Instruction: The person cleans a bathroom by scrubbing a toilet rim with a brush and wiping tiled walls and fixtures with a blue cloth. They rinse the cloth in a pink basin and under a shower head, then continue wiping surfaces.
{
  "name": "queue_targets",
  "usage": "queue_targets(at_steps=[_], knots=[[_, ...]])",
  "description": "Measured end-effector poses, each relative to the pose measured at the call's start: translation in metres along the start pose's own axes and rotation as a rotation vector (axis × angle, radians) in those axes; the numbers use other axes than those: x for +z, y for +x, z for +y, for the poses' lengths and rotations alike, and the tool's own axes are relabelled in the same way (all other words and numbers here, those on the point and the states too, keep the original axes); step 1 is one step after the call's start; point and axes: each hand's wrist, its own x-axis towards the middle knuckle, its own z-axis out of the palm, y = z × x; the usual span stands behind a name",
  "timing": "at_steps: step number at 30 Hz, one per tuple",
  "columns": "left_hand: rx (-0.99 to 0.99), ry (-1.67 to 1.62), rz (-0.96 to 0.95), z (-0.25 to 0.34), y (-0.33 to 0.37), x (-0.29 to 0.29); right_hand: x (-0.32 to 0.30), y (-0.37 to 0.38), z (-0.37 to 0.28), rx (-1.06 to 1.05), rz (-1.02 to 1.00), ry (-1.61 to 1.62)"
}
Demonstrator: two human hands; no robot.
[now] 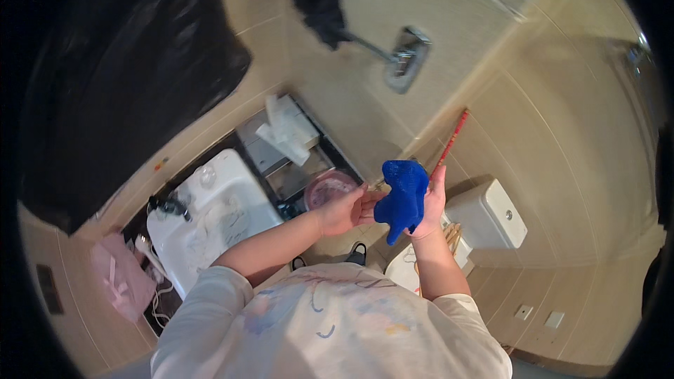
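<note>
In front of my body hangs a bright blue cloth (401,200), bunched and draped with its lower end pointing down. My right hand (434,200) grips it from the right side, the fingers partly hidden behind it. A thin red stick (453,139) runs up and to the right from that hand; whether the fingers hold it too I cannot tell. My left hand (344,212) reaches in from the left with fingers stretched out, their tips at the cloth's left edge.
To the left, a white washbasin (235,244) has a dark tap (168,207) and a pink bag (119,277) beside it. A pinkish basin (314,191) lies beyond my left hand. At right stands a white toilet cistern (488,216). Black sheeting (140,91) hangs upper left.
</note>
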Motion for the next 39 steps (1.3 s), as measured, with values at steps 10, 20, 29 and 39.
queue_targets(at_steps=[10,20,29,39], knots=[[0.524,-0.344,0.315,0.036,-0.21,-0.058,0.016,0.111,0.157,0.423,0.087,-0.095],[0.777,-0.603,0.56,-0.033,-0.307,-0.142,-0.024,0.195,0.356,0.977,0.316,-0.582],[0.908,-0.711,1.095,-0.076,-0.38,-0.215,-0.087,0.266,0.44,1.04,0.135,-1.424],[0.87,-0.88,0.975,-0.032,-0.415,-0.291,-0.033,0.33,0.509,1.005,0.289,-0.603]])
